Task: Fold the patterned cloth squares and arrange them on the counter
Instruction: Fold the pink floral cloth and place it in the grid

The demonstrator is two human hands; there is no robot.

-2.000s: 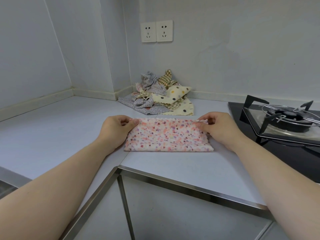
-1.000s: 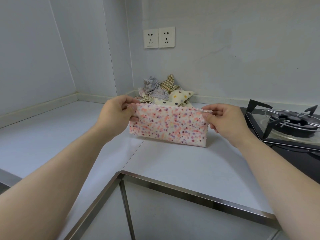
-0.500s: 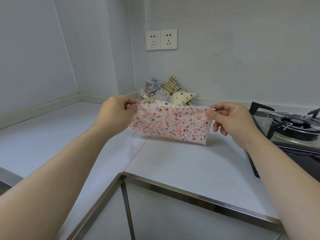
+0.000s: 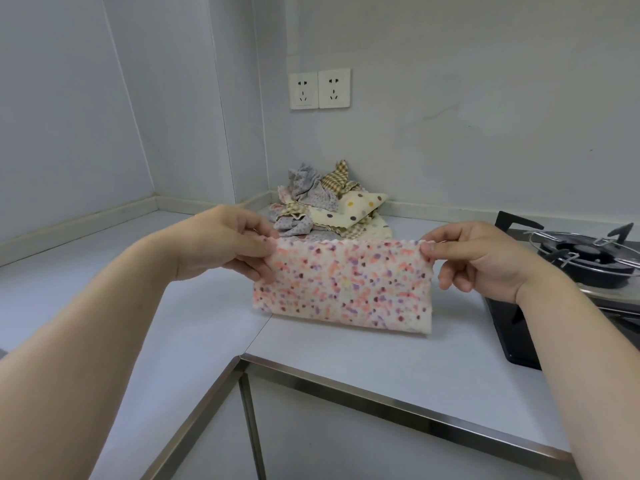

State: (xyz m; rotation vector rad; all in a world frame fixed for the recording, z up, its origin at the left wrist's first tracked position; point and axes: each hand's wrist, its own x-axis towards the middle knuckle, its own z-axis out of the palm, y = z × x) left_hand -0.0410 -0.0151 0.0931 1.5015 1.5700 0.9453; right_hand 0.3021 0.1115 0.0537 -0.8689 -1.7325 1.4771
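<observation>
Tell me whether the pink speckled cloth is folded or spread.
Folded: the pink speckled cloth hangs as a doubled strip, left hand and right hand pinching its top corners.

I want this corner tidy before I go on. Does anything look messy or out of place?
Only the pile of unfolded cloths stands out: crumpled in a heap in the counter's back corner. The pink speckled cloth hangs evenly, pinched at its top corners by left hand and right hand.
</observation>
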